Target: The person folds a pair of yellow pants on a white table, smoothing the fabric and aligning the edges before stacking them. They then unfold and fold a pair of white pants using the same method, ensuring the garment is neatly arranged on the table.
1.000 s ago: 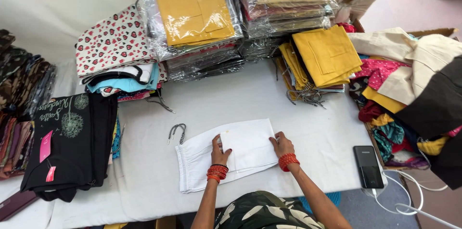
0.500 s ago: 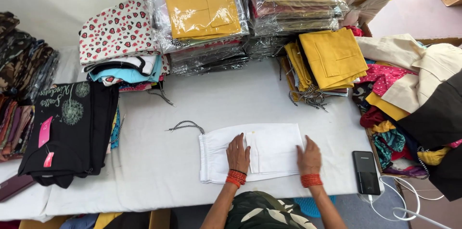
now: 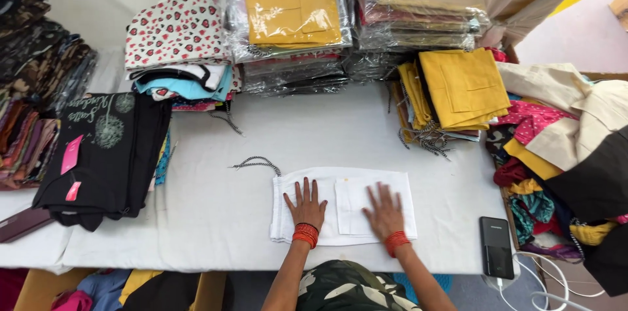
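1. White folded cloth [image 3: 343, 205] lay flat under both your palms, near the front edge of the table [image 3: 216, 213], just ahead of your body.
2. Your left hand [image 3: 305, 206] pressed on its left half with fingers spread and flat, gripping nothing; your right hand [image 3: 384, 210] lay the same way on the right half, beside a stitched pocket [image 3: 350, 203].
3. Red bangles [image 3: 305, 233] circled both your wrists.
4. A black-and-white drawstring cord [image 3: 256, 164] trailed from the cloth's upper left corner.
5. A dark phone [image 3: 495, 247] sat at the table's right front corner, with a white cable below it.
6. Black garments [image 3: 104, 154] were stacked at your left; mustard folded pieces [image 3: 464, 85] lay at the right rear.
7. Plastic-wrapped stacks [image 3: 294, 17] stood along the back edge.
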